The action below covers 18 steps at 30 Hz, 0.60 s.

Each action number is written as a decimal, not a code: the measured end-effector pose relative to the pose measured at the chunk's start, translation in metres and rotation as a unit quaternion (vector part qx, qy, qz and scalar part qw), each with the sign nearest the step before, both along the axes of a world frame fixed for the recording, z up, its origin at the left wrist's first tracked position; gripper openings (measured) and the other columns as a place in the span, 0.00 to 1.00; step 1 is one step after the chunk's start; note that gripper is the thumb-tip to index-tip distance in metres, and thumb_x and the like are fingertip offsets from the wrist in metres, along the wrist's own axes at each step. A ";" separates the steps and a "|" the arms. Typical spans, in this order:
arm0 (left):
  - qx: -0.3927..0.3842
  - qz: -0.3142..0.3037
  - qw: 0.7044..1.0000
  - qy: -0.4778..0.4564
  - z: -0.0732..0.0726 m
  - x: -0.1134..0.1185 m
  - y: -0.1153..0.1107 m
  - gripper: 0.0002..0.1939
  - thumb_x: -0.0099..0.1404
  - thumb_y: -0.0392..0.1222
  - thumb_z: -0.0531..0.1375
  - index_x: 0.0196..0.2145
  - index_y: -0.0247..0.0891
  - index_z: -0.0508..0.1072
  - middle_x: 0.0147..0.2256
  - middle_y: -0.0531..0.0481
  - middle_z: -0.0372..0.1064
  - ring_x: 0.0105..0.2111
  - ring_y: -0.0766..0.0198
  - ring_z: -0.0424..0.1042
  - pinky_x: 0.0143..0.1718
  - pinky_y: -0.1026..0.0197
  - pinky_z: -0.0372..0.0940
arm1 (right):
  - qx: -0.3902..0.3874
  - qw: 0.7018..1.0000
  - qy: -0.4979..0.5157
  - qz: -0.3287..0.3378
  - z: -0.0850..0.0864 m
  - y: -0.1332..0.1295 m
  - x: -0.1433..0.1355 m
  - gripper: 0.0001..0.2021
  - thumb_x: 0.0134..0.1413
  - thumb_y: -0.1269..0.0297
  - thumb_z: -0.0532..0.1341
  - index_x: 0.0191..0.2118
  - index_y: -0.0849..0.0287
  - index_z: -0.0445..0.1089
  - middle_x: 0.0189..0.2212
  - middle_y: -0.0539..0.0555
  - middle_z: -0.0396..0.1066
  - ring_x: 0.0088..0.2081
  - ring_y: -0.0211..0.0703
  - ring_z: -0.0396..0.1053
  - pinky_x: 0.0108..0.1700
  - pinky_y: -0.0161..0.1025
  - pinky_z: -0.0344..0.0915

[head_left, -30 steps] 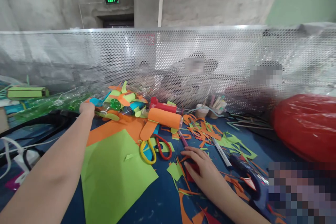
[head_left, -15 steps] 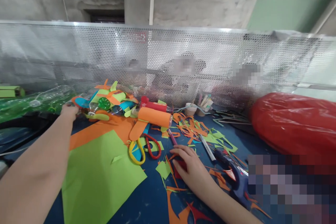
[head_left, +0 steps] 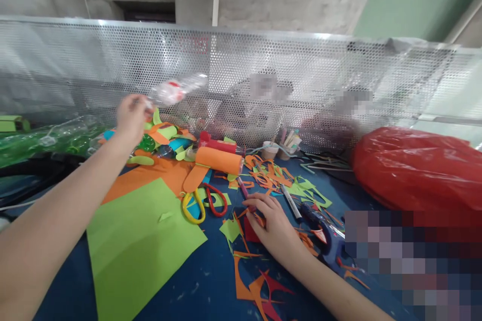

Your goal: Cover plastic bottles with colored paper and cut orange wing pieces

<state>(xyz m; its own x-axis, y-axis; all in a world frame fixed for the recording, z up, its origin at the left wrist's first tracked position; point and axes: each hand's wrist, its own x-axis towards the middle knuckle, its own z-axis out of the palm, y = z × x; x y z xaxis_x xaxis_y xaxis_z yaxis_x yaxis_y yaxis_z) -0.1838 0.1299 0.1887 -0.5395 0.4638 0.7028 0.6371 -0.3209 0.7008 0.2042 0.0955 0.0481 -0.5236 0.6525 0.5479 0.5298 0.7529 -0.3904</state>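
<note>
My left hand (head_left: pixel 131 113) is raised above the pile at the left, closed around the neck end of a clear plastic bottle (head_left: pixel 178 89) with a red-and-white label. The bottle points to the right, slightly upward. My right hand (head_left: pixel 270 220) rests on the table over paper scraps, its fingers apart and partly bent. A piece of red paper (head_left: pixel 251 229) lies under its thumb side, and a purple marker (head_left: pixel 243 188) ends near its fingertips. Scissors with one yellow handle (head_left: pixel 194 208) and one red handle (head_left: pixel 216 200) lie left of that hand.
Bottles wrapped in coloured paper, one of them orange (head_left: pixel 220 159), lie at the back. A green sheet (head_left: pixel 139 246) covers the left front. A dark blue glue gun (head_left: pixel 326 233), cups of sticks (head_left: pixel 289 148) and a red plastic bag (head_left: pixel 410 170) stand right. A perforated metal screen (head_left: pixel 320 70) runs behind.
My left hand has lifted from the bottles at the left, moving up and right, and now carries a clear bottle. My right hand has stayed nearly in place. The view has shifted slightly.
</note>
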 end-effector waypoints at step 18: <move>-0.507 -0.295 0.733 0.344 -0.027 0.086 -0.059 0.15 0.52 0.51 0.69 0.36 0.43 0.80 0.40 0.48 0.79 0.41 0.51 0.76 0.39 0.59 0.65 | 0.210 0.956 -0.086 0.185 0.024 -0.036 -0.002 0.10 0.68 0.65 0.56 0.37 0.59 0.74 0.30 0.54 0.78 0.35 0.44 0.75 0.40 0.40 0.71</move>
<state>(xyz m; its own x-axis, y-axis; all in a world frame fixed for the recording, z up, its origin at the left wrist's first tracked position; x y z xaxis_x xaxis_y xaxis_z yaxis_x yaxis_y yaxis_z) -0.0983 0.0705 0.1615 0.2864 0.9459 -0.1528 0.9115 -0.2199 0.3476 0.2017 0.0593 0.0722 -0.7816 0.1461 0.6064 0.2253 0.9727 0.0560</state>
